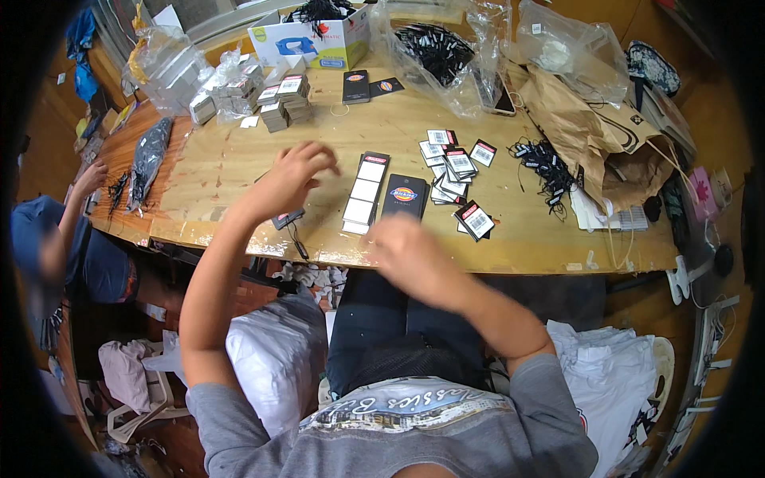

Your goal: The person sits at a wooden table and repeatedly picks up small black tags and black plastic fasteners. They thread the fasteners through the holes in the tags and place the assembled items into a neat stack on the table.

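Head view: left hand (291,179) over surface (239,159), fingers (319,159) loosely spread above black hang tag (288,217); right hand (410,255) blurred, grip unclear. Better to keep cord (298,243) untangled.

the right hand (410,251) is smeared by motion blur, so its fingers and whatever it may grip cannot be told. the left hand (291,179) hides most of the small dark tag (288,217) under it; whether it touches the tag is unclear. the person at the left (48,239) is cut off by the dark rim. the contents of the brown paper bag (574,119) stay hidden.
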Demonstrator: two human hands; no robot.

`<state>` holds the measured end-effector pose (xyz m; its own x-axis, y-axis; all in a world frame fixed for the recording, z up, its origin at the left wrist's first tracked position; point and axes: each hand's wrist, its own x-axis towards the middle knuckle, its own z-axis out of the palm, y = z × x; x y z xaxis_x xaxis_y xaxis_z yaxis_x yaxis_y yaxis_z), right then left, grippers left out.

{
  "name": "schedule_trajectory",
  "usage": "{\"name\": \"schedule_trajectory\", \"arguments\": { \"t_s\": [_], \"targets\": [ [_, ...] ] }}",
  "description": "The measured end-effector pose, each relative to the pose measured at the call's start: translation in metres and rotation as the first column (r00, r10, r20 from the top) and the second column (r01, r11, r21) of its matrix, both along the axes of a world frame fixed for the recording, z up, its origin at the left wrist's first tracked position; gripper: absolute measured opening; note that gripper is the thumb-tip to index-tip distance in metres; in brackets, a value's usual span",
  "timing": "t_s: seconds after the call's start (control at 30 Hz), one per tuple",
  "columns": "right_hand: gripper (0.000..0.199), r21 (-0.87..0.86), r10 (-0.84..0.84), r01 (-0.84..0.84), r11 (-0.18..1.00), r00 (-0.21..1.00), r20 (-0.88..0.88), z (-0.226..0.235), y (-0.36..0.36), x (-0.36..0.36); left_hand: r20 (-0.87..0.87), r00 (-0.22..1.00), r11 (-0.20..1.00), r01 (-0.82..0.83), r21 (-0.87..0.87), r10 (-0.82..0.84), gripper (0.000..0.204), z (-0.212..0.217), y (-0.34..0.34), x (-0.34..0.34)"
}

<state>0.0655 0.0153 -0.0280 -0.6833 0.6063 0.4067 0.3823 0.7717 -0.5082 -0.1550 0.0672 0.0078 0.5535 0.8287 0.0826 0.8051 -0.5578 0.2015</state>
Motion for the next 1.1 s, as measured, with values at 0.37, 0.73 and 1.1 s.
{"name": "schedule_trajectory", "arguments": {
  "t_s": [0.37,0.73,1.1],
  "targets": [
    [0.059,0.064,-0.324,0.334,0.94,0.822,0.468,0.015,0.076,0.016,0.031,0.998,0.997,-0.052,-0.064,0.054,0.081,-0.035,0.059,0.035],
    [0.012,-0.616,-0.271,-0.015,0.788,0.889,-0.369,0.029,0.095,0.036,0.839,0.359,0.913,-0.145,-0.382,0.408,0.022,-0.001,0.032,0.056],
    [0.027,-0.311,-0.575,0.569,0.762,0.814,0.081,0.031,0.135,0.103,0.918,0.018,0.917,0.042,-0.397,0.397,0.014,-0.014,-0.003,0.126]
  ]
}}
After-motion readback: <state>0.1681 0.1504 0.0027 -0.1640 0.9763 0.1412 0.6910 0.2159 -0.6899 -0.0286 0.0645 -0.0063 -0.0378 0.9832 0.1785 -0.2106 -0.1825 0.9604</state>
